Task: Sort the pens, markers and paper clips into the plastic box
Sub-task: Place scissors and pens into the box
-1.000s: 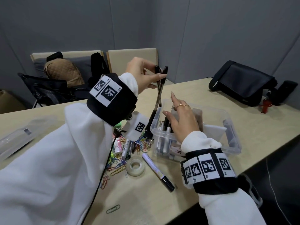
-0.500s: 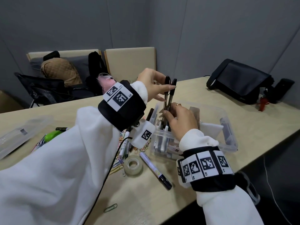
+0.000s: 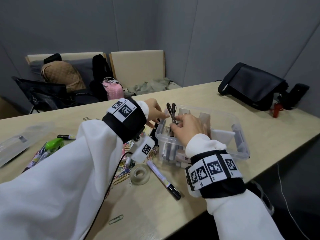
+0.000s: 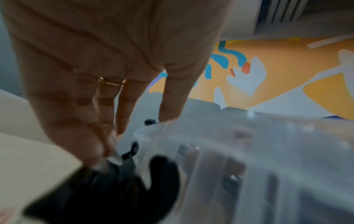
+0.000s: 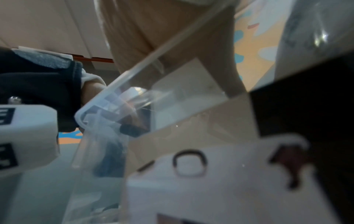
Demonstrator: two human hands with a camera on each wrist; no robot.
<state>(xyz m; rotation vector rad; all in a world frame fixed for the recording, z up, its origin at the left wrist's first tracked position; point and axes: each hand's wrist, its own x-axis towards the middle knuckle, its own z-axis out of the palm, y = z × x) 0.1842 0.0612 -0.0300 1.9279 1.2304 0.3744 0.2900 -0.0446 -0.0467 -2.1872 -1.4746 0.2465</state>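
Two dark pens [image 3: 171, 110] stand upright in the left end of the clear plastic box [image 3: 166, 137]. My right hand [image 3: 188, 126] grips them at mid-shaft with curled fingers. My left hand [image 3: 160, 116] is off the pens, its straight fingers [image 4: 172, 98] reaching down beside the box's left rim [image 4: 249, 144]. Several markers lie inside the box. On the table in front lie a white marker with a black cap [image 3: 162, 179] and a pile of coloured paper clips [image 3: 123, 174]. Another marker [image 3: 66, 136] lies at the left. The right wrist view is blurred behind the box wall [image 5: 153, 60].
A tape roll [image 3: 140, 173] sits by the clips, and a single green clip [image 3: 116, 219] lies nearer me. A green stapler [image 3: 54, 143] and a clear lid [image 3: 15, 146] are at the left. A black bag [image 3: 251, 85] rests at the far right. The table edge runs close to the box's right.
The two pens have come down from above the box into its left end. My left hand let go of their tops and dropped to the rim; my right hand took hold of them.
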